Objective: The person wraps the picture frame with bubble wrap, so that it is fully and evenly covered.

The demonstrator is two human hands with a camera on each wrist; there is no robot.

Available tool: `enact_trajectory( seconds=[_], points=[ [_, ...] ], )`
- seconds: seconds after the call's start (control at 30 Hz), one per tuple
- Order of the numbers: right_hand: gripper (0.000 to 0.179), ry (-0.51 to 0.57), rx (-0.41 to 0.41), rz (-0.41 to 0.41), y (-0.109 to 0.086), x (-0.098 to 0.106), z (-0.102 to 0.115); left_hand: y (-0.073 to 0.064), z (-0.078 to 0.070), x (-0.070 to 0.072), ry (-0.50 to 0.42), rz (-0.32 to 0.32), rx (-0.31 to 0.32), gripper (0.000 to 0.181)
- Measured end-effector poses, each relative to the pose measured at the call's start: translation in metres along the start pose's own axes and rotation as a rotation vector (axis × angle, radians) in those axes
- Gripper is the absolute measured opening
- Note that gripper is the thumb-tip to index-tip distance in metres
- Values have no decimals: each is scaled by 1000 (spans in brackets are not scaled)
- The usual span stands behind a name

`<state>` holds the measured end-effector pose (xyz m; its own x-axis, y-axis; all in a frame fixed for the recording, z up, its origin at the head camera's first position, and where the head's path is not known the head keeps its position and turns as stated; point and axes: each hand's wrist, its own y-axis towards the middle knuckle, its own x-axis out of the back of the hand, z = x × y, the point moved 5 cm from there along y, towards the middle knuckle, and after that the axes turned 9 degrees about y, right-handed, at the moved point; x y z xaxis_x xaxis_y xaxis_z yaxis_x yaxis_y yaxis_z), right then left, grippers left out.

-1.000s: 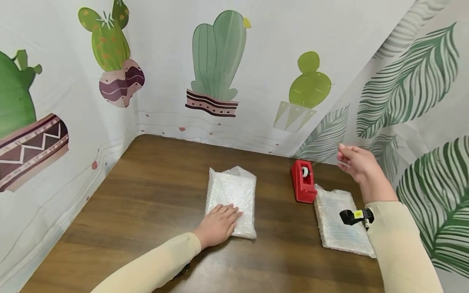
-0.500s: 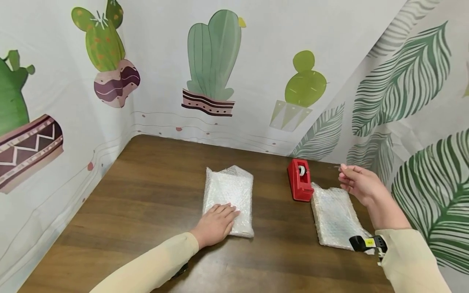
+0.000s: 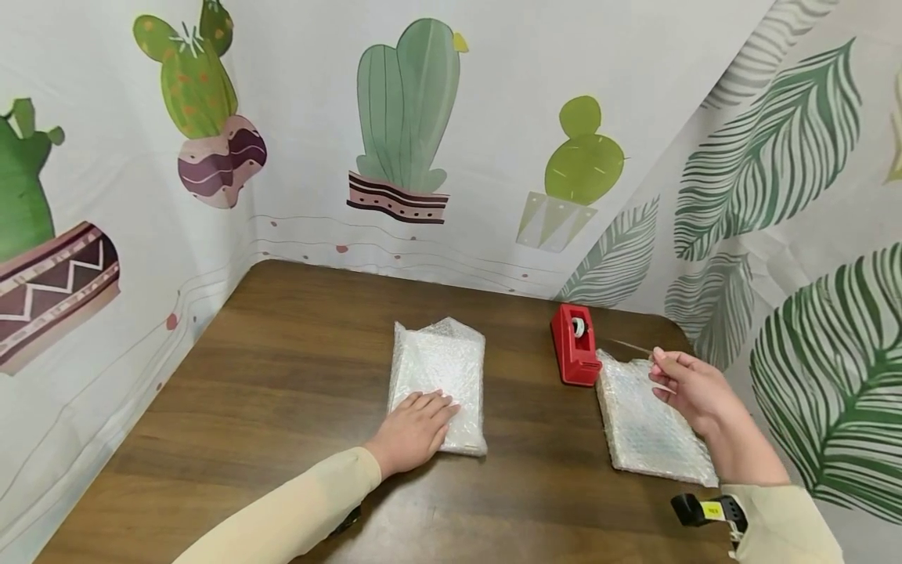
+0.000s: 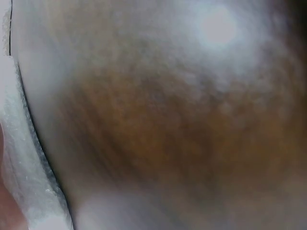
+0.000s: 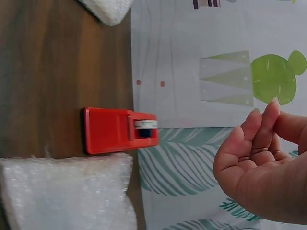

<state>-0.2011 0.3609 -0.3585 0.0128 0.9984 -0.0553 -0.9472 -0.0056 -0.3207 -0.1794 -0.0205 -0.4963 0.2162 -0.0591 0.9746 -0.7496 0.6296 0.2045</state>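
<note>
My left hand [image 3: 414, 431] rests with straight fingers on a flat, bubble-wrapped package [image 3: 451, 360] mid-table. In the left wrist view, that package's edge [image 4: 29, 158] shows at far left. On the right side, my right hand [image 3: 694, 392] pinches a thin, clear strip of tape [image 3: 630, 345] between thumb and forefinger; the strip points left in the air. A red tape dispenser [image 3: 578, 352] with a white roll stands left of this hand. Beneath and beside the hand lies a second bubble-wrapped package [image 3: 644, 431]. The right wrist view shows the pinching fingers, but the strip is hard to make out.
The brown wooden table [image 3: 282, 352] meets a white cloth backdrop [image 3: 303, 117] printed with cacti and leaves at its back and sides. The dispenser stands close to the second package's far left corner.
My right hand has come down and toward me with the tape strip, from near the backdrop to above the second package. My left hand stays on the first package. The head view has shifted slightly.
</note>
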Motion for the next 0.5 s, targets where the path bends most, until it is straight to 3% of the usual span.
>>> enact_trajectory(
  seconds=[0.27, 0.5],
  points=[
    [32, -18, -29, -49, -12, 2, -47, 2, -1, -3, 15, 5, -1, 42],
    [31, -66, -130, -54, -17, 3, -99, 1, -1, -3, 0, 3, 11, 42]
  ],
)
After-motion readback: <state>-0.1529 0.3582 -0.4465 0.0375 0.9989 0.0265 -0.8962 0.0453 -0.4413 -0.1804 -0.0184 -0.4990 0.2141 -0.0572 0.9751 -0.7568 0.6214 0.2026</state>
